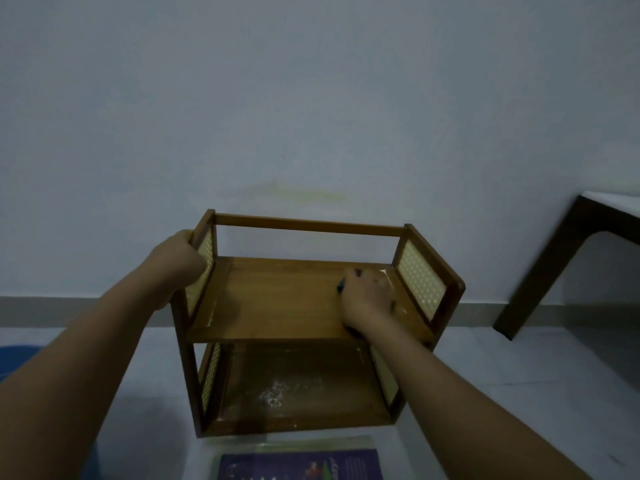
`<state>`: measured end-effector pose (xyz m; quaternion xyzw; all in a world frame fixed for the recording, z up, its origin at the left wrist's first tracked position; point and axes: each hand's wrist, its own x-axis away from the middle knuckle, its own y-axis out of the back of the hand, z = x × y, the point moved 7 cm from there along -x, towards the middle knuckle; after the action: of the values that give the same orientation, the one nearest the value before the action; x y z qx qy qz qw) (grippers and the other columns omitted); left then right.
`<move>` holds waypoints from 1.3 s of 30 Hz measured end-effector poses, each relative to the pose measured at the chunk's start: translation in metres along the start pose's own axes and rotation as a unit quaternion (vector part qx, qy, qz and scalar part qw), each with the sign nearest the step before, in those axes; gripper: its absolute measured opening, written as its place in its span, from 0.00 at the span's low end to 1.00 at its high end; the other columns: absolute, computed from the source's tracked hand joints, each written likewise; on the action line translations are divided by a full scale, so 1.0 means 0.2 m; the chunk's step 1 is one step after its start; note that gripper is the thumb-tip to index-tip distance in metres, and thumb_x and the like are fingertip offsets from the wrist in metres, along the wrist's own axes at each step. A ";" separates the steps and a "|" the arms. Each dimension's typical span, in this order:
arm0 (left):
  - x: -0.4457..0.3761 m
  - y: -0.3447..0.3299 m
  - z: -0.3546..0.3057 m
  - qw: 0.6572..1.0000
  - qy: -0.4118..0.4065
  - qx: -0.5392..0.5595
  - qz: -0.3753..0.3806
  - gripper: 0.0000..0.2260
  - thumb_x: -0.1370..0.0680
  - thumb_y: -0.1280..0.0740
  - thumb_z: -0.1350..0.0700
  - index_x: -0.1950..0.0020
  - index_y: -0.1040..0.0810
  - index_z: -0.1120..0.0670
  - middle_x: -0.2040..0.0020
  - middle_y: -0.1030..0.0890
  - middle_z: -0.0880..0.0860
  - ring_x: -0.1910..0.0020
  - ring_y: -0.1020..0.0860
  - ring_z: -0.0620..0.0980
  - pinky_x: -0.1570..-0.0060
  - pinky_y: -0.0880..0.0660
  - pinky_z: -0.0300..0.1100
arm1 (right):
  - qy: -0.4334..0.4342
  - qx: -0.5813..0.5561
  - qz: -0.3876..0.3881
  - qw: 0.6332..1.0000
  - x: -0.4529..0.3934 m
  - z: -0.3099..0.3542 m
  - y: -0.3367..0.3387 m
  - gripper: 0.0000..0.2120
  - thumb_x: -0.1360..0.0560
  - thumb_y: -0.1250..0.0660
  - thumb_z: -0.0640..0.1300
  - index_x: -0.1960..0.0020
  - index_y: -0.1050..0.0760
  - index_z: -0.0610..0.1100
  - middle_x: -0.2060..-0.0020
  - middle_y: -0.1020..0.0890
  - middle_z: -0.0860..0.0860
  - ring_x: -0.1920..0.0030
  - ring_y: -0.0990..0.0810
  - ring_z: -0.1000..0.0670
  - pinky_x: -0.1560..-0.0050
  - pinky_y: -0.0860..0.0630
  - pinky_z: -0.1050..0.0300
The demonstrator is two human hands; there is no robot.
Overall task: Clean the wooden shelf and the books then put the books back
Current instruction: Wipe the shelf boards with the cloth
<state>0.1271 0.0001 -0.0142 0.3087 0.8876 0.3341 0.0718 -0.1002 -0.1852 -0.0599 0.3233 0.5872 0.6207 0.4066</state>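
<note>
1. The wooden shelf (304, 299), a two-tier unit with pale perforated side panels, stood on the pale floor (502, 393) close to the wall (311, 98), directly in front of the person.
2. Both tiers held no books. The upper board carried only the right hand; the lower board showed a whitish patch (277, 393) near its middle.
3. A book (298, 462) with a dark blue cover lay flat on the floor just in front of the shelf, partly cut off by the frame edge.
4. The left hand (178, 258) gripped the top of the shelf's left side panel, fingers curled round its edge, arm extended.
5. The right hand (369, 292) rested on the right part of the upper board, fingers bent over a small dark object (341, 285) that showed at its left edge; what the object was could not be determined.
6. A dark wooden table (554, 258) stood to the right, well apart from the shelf. A blue item (14, 358) lay at the left edge.
</note>
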 end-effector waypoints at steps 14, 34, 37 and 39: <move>0.03 0.01 -0.01 0.997 0.037 0.026 0.063 0.23 0.22 0.43 0.66 0.28 0.38 0.52 0.41 0.29 0.63 0.46 0.26 0.65 0.53 0.23 0.60 | 0.219 -0.078 -0.040 0.972 0.51 0.24 0.05 0.26 0.27 0.34 0.36 0.32 0.34 0.52 0.32 0.31 0.46 0.36 0.33 0.40 0.37 0.31 0.43; 0.18 -0.71 0.88 0.944 0.041 0.326 0.043 0.23 0.21 0.36 0.62 0.30 0.34 0.43 0.38 0.23 0.43 0.35 0.27 0.49 0.40 0.27 0.50 | 0.086 -0.211 -0.021 0.973 0.04 -0.31 -1.06 0.23 0.26 0.37 0.36 0.31 0.32 0.46 0.35 0.27 0.40 0.38 0.28 0.38 0.39 0.28 0.44; 0.17 -0.75 0.90 0.950 0.028 0.309 0.039 0.19 0.19 0.40 0.63 0.36 0.31 0.40 0.50 0.20 0.39 0.49 0.21 0.39 0.53 0.25 0.39 | -0.032 -0.154 0.027 0.987 0.06 -0.27 -1.25 0.19 0.22 0.40 0.46 0.31 0.34 0.51 0.29 0.34 0.42 0.34 0.32 0.39 0.34 0.34 0.42; 0.17 -0.78 0.96 0.956 0.033 0.292 0.013 0.18 0.19 0.41 0.63 0.36 0.29 0.42 0.50 0.19 0.42 0.51 0.19 0.39 0.55 0.22 0.38 | 0.003 -0.052 0.079 0.996 0.10 -0.04 -1.31 0.21 0.22 0.41 0.47 0.29 0.37 0.52 0.25 0.42 0.43 0.30 0.38 0.36 0.32 0.39 0.40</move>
<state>0.0852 0.0334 -0.2579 0.3169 0.9442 0.0709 -0.0551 -0.0844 -0.1769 -0.3226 0.3454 0.5281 0.6812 0.3711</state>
